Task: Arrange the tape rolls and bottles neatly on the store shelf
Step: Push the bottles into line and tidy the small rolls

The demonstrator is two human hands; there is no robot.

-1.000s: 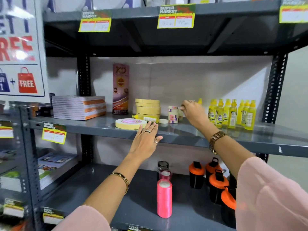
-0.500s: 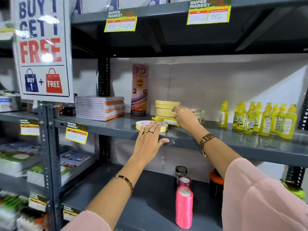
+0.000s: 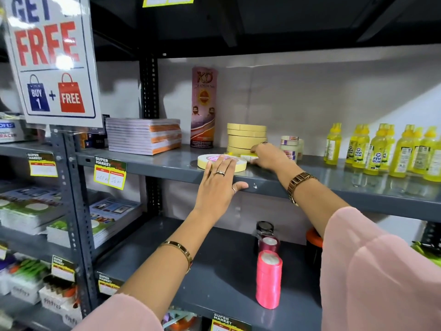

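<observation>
A promotional sign (image 3: 51, 60) hangs far left of the masking tape stack (image 3: 245, 137), reading "GET", "FREE" and "BUY 1 + FREE" on two printed shopping bags. On the grey store shelf (image 3: 167, 167), a pile of notebooks (image 3: 143, 135) lies left of the stack, and a "SUPER MARKET" price tag (image 3: 110, 172) is fixed to the shelf's front edge below them. A tall pink tube (image 3: 204, 106) lettered "KD" stands just left of the stack. In front of the stack lies a flat tape roll (image 3: 220, 162); the left hand (image 3: 218, 188) rests on it, fingers spread flat, thumb on the shelf edge. At the stack's base the right hand (image 3: 268, 156) covers a lying yellow bottle (image 3: 245, 156); whether the fingers actually grip it cannot be told. Small labelled tape rolls (image 3: 290, 145) sit just right of the stack, and farther right stand yellow "FEVI GUM" bottles (image 3: 379, 149).
</observation>
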